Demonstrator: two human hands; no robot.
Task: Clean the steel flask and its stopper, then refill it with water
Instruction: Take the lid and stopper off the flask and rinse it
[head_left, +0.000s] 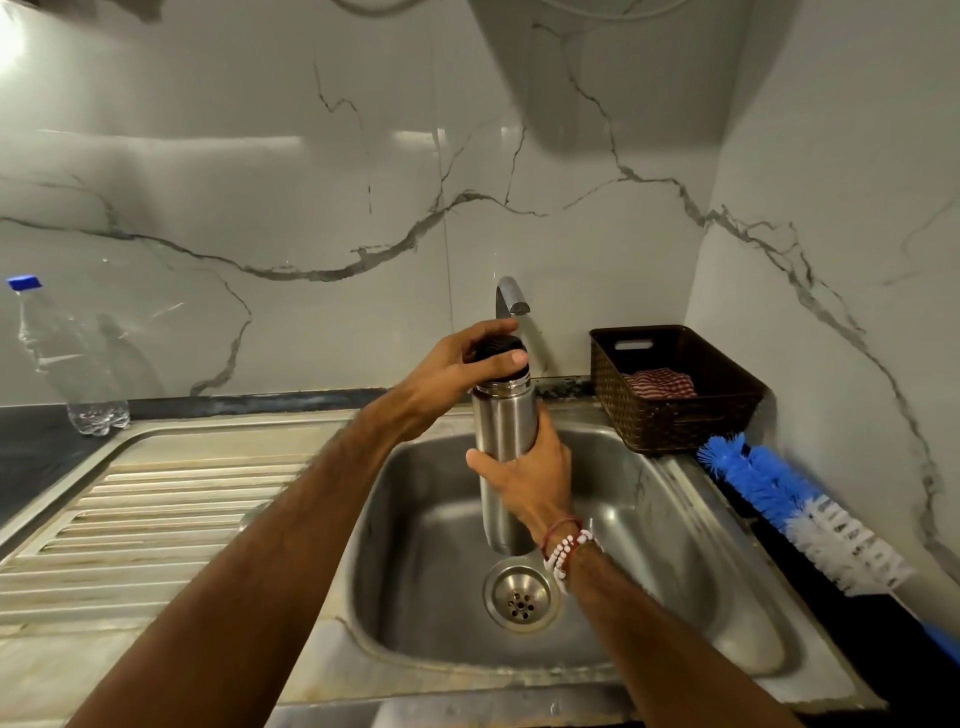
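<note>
No legible text anywhere.

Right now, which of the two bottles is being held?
The steel flask: right hand grips its body, left hand its black stopper. The blue-capped plastic bottle stands untouched, far left.

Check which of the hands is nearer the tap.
Left. The left hand grips the black stopper just below the tap; the right hand holds the steel flask lower down, above the sink basin.
</note>
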